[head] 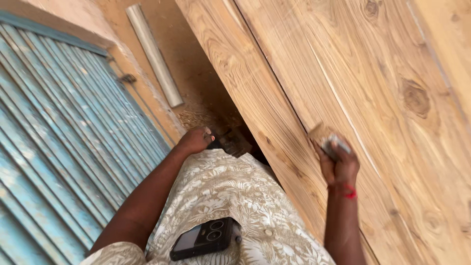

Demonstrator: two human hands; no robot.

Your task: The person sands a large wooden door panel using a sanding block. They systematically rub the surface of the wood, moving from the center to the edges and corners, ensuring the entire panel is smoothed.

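Right hand (338,164) was closed around a small sanding block (326,140), fingers wrapped over it, block pressed flat on the wooden panel (353,73) at mid-frame right. Panel: broad planks, pale tan, strong wavy grain, dark knots, narrow seams running near to far. A red thread (349,192) circled the right wrist. Left hand (196,140) hung at the panel's left edge, fingers curled in a loose fist; whether it held anything could not be told. Near, a leaf-print garment (230,196) with a dark phone (203,238) lying in its pocket. Left, a corrugated blue metal shutter (59,137), paint worn. Far, a grey pipe (154,54) lay on the dusty floor (196,73) with wood shavings (196,118).
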